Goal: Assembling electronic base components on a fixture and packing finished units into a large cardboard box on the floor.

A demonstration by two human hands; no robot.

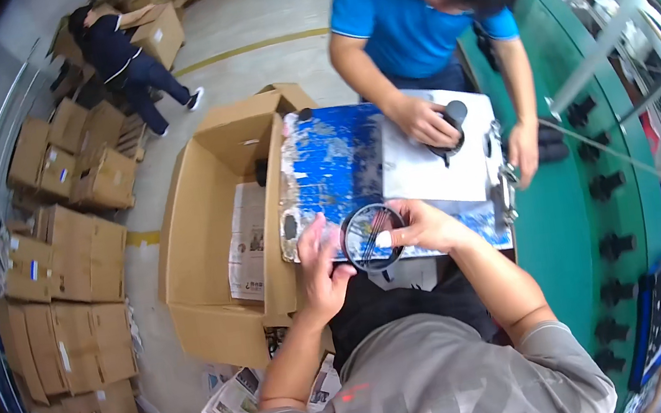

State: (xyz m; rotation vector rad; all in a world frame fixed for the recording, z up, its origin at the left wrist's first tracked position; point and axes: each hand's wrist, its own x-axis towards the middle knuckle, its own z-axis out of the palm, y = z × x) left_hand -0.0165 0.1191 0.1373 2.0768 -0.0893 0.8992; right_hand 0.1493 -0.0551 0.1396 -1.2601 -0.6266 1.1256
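The left hand [318, 271] and right hand [426, 227] pinched a round black-rimmed lens [373, 237] between them, fingers curled on its rim, over the near edge of the desk [333, 164]; its blue paint was scuffed and flaking; beyond lay a white sheet [427, 172]; leftward stood an open cardboard box [206, 224] lined with newspaper [246, 239].

The counter [333, 164] is worn blue with grey scuffs. Left of it stands a plain brown box [206, 224]; right of it runs a green belt [575, 206].
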